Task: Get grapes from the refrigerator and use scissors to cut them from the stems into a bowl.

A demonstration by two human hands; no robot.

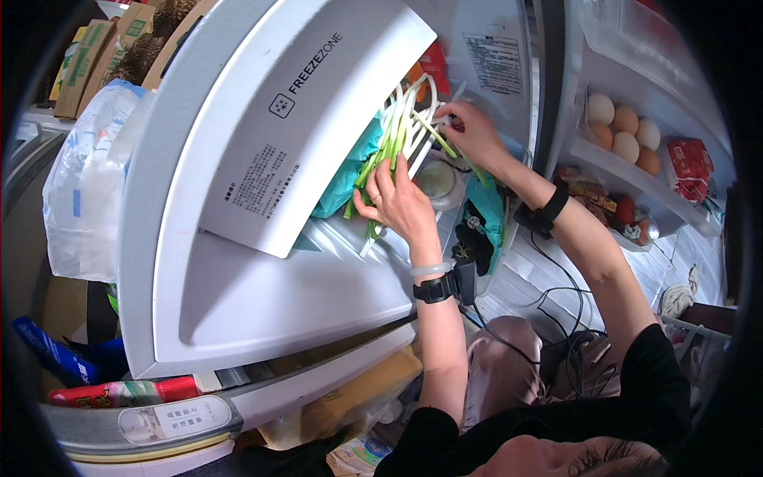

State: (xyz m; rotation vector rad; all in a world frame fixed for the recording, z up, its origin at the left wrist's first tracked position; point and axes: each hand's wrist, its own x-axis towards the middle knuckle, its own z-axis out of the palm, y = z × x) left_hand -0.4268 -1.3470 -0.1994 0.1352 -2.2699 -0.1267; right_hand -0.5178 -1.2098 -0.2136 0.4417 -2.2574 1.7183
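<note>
A loose bunch of scallions [400, 127], white at one end and green at the other, lies in the refrigerator opening beside a white panel [262, 135]. My left hand [396, 200] is closed round the green part of the bunch, fingers curled over the stalks. At the white ends, my right hand [470, 137] pinches a stalk between thumb and fingers; part of the grip is hidden. Behind the bunch sits a teal plastic bag [347, 179]. A round clear-lidded jar [437, 180] stands just beneath my right hand. A second teal bag [486, 211] lies nearer me.
On the right, the open refrigerator door holds several eggs [625, 135] and a red packet [688, 168]. Black cables [548, 298] hang between my arms. A white plastic bag [83, 187] and cardboard boxes [99, 60] are at the left. An open drawer edge [318, 397] runs below.
</note>
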